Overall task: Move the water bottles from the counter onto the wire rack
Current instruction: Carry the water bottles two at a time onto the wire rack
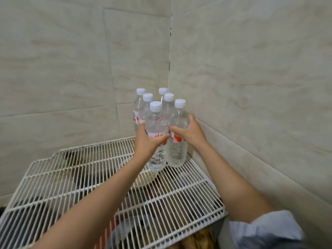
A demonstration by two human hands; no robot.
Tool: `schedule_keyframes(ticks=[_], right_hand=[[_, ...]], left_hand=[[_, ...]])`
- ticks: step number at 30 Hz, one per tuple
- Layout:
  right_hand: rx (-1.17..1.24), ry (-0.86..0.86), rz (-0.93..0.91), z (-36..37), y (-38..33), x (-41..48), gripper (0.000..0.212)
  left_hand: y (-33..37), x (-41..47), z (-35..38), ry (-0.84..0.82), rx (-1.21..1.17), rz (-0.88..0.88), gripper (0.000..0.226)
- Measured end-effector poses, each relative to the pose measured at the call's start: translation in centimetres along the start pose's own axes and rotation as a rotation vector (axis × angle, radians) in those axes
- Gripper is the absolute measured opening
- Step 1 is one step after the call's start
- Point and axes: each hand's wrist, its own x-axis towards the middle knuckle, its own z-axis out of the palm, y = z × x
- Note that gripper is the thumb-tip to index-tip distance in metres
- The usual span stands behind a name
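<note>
Several clear water bottles with white caps and red-and-white labels stand clustered in the far right corner of the white wire rack (71, 178). My left hand (146, 141) is wrapped around the front left bottle (156, 123), whose base sits on the rack wires. My right hand (188, 131) grips the front right bottle (178, 151) at its label, also upright on the rack. Behind them stand the other bottles (143, 106), partly hidden.
Beige tiled walls (251, 87) meet in a corner right behind the bottles. Under the rack show a pale bowl (143, 178), dark items and a bag. The rack's left and near parts carry nothing. A light-blue rolled sleeve (265, 229) is at lower right.
</note>
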Motion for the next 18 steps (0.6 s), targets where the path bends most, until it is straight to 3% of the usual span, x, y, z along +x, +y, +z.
schedule_keyframes(ticks=[4, 8, 12, 18], right_hand=[[0.014, -0.023, 0.003, 0.1, 0.0, -0.1, 0.084], [0.096, -0.073, -0.027, 0.0, 0.2, -0.5, 0.098], [0.173, -0.065, -0.041, -0.7, 0.9, -2.2, 0.078], [0.06, 0.067, -0.04, -0.4, 1.1, -6.4, 0.081]], left_hand=[[0.0, 0.3, 0.0, -0.062, 0.058, 0.025, 0.068], [0.0, 0.2, 0.1, -0.069, 0.053, 0.039, 0.057], [0.0, -0.5, -0.4, -0.129, 0.053, 0.031, 0.054], [-0.9, -3.2, -2.1, -0.063, 0.159, -0.09, 0.085]])
